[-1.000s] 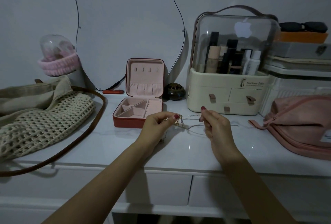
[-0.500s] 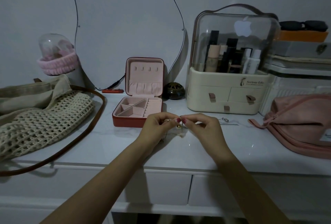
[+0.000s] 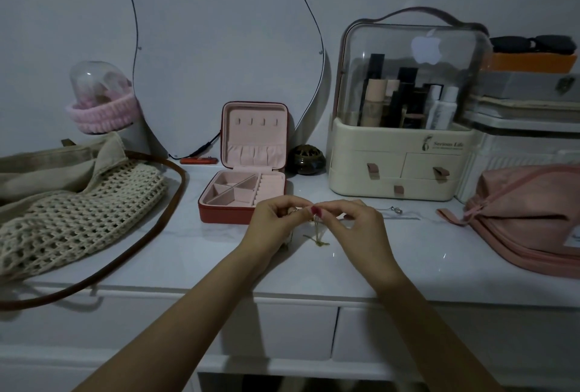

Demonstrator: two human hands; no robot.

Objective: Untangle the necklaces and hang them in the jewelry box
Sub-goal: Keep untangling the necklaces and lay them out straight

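A small red jewelry box (image 3: pixel 219 215) with a pink lining stands open on the white dresser top, its lid upright with a row of hooks (image 3: pixel 257 122). Just right of it my left hand (image 3: pixel 276 219) and my right hand (image 3: pixel 354 222) meet fingertip to fingertip, both pinching a thin gold necklace (image 3: pixel 317 236) whose chain hangs down and touches the top. A silver necklace with a small pendant (image 3: pixel 396 211) lies flat to the right of my right hand.
A crochet bag with a brown strap (image 3: pixel 78 203) lies at the left. A cream cosmetics organizer (image 3: pixel 398 172) stands at the back right, a pink pouch (image 3: pixel 527 219) at far right. A dark round jar (image 3: pixel 306 159) sits behind the box. The dresser's front edge (image 3: pixel 282 296) is near.
My right hand moved left, from holding the chain stretched apart to meeting my left hand. The gold chain now hangs down between the fingertips, and the silver necklace lies free on the top.
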